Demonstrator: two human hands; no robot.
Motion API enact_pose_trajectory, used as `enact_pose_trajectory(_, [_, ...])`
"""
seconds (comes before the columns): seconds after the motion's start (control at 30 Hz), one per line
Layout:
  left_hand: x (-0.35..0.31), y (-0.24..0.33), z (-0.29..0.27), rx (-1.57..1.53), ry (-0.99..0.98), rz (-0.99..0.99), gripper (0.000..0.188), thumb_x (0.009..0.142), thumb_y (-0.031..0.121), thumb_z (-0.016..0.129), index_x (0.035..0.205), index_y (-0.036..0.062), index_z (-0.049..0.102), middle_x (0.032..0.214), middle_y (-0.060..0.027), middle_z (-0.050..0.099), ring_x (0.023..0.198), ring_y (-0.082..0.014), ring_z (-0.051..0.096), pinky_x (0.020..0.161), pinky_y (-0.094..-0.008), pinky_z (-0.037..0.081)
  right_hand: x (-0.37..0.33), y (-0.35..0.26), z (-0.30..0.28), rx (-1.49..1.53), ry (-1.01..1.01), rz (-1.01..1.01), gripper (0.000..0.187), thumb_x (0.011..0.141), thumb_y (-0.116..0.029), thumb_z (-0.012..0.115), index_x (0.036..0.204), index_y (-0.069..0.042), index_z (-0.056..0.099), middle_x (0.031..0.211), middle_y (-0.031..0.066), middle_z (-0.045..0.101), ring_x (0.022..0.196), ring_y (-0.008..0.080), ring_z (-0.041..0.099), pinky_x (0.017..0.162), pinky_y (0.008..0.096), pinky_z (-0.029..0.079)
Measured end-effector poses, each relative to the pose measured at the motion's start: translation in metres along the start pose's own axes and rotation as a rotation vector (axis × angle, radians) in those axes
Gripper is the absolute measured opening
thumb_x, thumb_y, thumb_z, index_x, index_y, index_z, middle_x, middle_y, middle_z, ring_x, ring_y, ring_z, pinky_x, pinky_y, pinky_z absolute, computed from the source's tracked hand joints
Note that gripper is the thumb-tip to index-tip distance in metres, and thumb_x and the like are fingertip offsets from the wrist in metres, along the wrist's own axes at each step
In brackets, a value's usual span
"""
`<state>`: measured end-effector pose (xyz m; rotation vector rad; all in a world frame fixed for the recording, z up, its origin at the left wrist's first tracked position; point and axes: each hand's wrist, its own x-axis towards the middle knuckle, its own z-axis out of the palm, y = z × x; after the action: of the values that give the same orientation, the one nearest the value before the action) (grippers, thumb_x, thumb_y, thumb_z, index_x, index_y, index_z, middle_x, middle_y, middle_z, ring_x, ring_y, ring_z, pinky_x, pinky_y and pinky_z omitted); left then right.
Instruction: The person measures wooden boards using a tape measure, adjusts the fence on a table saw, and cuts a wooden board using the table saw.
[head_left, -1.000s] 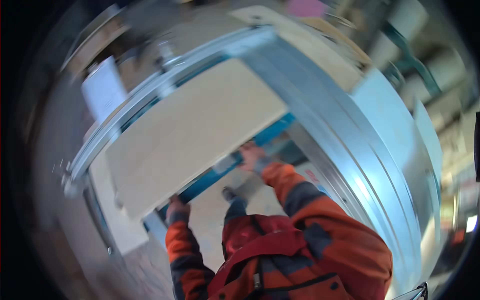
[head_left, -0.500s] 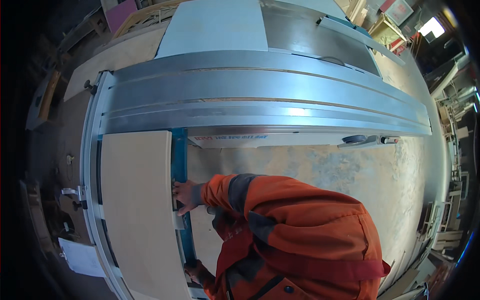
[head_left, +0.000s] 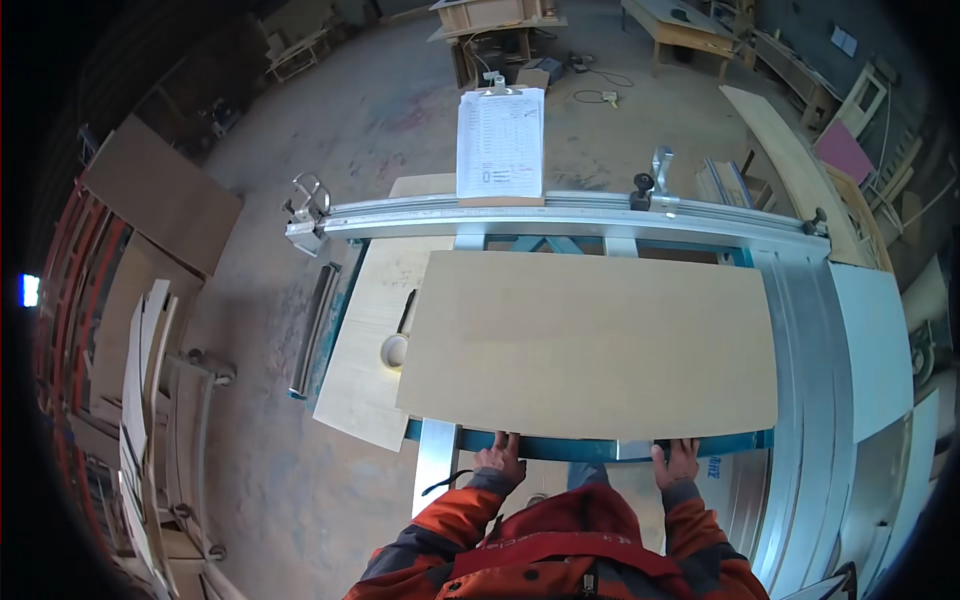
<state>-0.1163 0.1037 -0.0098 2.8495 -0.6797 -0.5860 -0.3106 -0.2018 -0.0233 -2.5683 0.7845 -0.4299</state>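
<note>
A large pale wooden board (head_left: 590, 340) lies flat on the sliding carriage of a panel saw. At its near edge, left of the middle, my left hand (head_left: 500, 460) touches the edge with fingers stretched forward. My right hand (head_left: 677, 464) rests against the same edge farther right, its fingers straight and the thumb apart. The teal frame rail (head_left: 565, 446) runs just under both hands. A thinner pale panel (head_left: 370, 335) lies partly beneath the board's left end. On that panel sit a roll of tape (head_left: 394, 351) and a black pen-like stick (head_left: 406, 311).
Behind the board runs a metal fence (head_left: 570, 217) with clamps and stops. A clipboard with paper (head_left: 500, 145) stands at the fence. The metal saw table (head_left: 815, 380) is at the right. Board offcuts (head_left: 145, 430) lean at the left, and a workbench (head_left: 680, 28) stands far back.
My view has swung round from the saw table to face the fence and clipboard. Both hands stay at the board's near edge.
</note>
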Motion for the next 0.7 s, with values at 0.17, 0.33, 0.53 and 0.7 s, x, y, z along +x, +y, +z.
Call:
enact_pose_trajectory(0.17, [0.006, 0.016, -0.007, -0.055, -0.066, 0.007, 0.081, 0.078, 0.036, 0.068, 0.147, 0.0181, 0.029, 0.150, -0.0145, 0.033, 0.095, -0.0449, 0.065, 0.078, -0.0531, 0.053, 0.012, 0.020, -0.001, -0.041, -0.015, -0.016, 0.061, 0.081, -0.035, 0.065, 0.134, -0.010, 0.049, 0.144, 0.0129, 0.041, 0.132, 0.0414, 0.035, 0.094, 0.0530, 0.046])
enact_pose_trajectory(0.33, [0.012, 0.021, -0.009, -0.054, -0.081, -0.009, 0.083, 0.078, 0.037, 0.068, 0.148, 0.0188, 0.028, 0.150, -0.0152, 0.032, 0.094, -0.0445, 0.065, 0.078, -0.0527, 0.053, 0.019, 0.028, -0.004, -0.052, -0.073, 0.069, 0.062, 0.079, -0.032, 0.066, 0.134, -0.010, 0.049, 0.143, 0.0121, 0.041, 0.133, 0.0413, 0.034, 0.092, 0.0547, 0.047])
enact_pose_trajectory(0.53, [0.012, 0.031, -0.011, -0.031, -0.075, -0.084, 0.080, 0.078, 0.035, 0.067, 0.147, 0.0195, 0.030, 0.148, -0.0163, 0.034, 0.094, -0.0446, 0.065, 0.077, -0.0526, 0.054, 0.024, 0.019, -0.020, -0.028, -0.122, 0.067, 0.061, 0.078, -0.026, 0.065, 0.135, -0.009, 0.050, 0.143, 0.0144, 0.042, 0.134, 0.0420, 0.034, 0.098, 0.0526, 0.045])
enact_pose_trajectory(0.7, [0.004, 0.038, -0.024, -0.041, -0.044, -0.105, 0.075, 0.078, 0.034, 0.066, 0.144, 0.0206, 0.034, 0.145, -0.0165, 0.038, 0.093, -0.0448, 0.064, 0.076, -0.0535, 0.054, 0.023, 0.026, -0.029, -0.003, -0.104, -0.041, 0.069, 0.072, -0.025, 0.069, 0.135, -0.005, 0.048, 0.142, 0.0166, 0.042, 0.133, 0.0444, 0.034, 0.098, 0.0533, 0.044])
